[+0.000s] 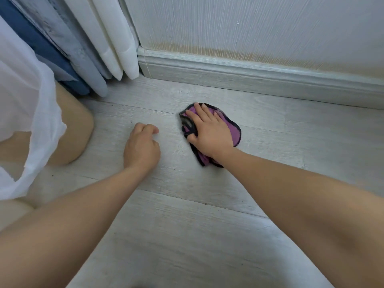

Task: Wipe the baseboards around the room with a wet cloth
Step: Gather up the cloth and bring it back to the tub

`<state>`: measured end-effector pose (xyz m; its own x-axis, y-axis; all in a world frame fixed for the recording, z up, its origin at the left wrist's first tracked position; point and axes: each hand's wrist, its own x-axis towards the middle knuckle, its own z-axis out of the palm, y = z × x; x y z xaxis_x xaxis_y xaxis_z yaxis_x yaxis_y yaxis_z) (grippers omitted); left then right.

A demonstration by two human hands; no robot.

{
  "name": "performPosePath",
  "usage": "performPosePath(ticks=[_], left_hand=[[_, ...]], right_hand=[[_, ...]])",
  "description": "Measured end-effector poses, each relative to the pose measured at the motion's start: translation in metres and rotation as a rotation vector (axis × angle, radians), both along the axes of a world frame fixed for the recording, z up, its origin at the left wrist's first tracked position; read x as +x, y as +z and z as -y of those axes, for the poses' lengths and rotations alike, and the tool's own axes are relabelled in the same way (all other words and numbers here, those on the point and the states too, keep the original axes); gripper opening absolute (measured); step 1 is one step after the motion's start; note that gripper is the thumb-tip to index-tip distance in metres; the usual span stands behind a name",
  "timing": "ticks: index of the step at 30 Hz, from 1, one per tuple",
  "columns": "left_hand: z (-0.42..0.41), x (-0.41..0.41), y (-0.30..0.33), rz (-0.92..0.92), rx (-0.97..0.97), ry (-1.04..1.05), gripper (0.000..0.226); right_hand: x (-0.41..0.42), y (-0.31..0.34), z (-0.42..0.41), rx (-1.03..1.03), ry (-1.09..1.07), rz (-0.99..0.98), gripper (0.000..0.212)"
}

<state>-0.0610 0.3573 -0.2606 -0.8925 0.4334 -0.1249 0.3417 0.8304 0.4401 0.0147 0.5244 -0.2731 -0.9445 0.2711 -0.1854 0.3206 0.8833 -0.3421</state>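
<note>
The cloth (pixel 233 132) is purple with a dark edge, bunched in a flat heap on the pale wood-look floor (pixel 187 225), near the baseboard (pixel 249 77) but apart from it. The baseboard is a pale grey moulded strip, running from the corner along the foot of the wall.

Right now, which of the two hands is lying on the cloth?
The right hand, flat on the purple cloth; the left hand rests curled on bare floor.

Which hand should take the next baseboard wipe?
Right. The right hand already presses the purple cloth on the floor, nearer the baseboard; the left hand rests curled and empty.
</note>
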Motion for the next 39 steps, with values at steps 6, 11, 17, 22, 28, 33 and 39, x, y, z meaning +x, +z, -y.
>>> performPosePath(ticks=[6, 11, 17, 22, 28, 33, 39], left_hand=[[0.053, 0.023, 0.004, -0.012, -0.027, 0.124, 0.034], [0.072, 0.05, 0.01, 0.024, -0.039, 0.157, 0.035], [0.072, 0.046, 0.01, 0.021, -0.029, 0.032, 0.035], [0.069, 0.026, 0.007, -0.049, -0.034, -0.053, 0.029], [0.082, 0.02, 0.001, -0.06, -0.006, -0.008, 0.022], [0.09, 0.007, -0.001, -0.068, 0.03, 0.042, 0.023], [0.108, -0.009, -0.004, -0.077, 0.067, 0.131, 0.021]], right_hand=[[-0.006, 0.013, 0.005, -0.15, 0.336, -0.011, 0.052], [0.022, 0.006, 0.033, -0.226, 0.454, -0.028, 0.054], [0.063, 0.013, 0.047, -0.471, 0.277, -0.081, 0.06], [0.112, 0.01, 0.046, -0.419, -0.176, -0.181, 0.064], [0.102, -0.004, 0.116, -0.065, -0.226, -0.18, 0.069], [0.035, -0.008, 0.142, -0.03, -0.273, -0.119, 0.069], [-0.047, -0.009, 0.135, -0.022, -0.18, -0.159, 0.067]])
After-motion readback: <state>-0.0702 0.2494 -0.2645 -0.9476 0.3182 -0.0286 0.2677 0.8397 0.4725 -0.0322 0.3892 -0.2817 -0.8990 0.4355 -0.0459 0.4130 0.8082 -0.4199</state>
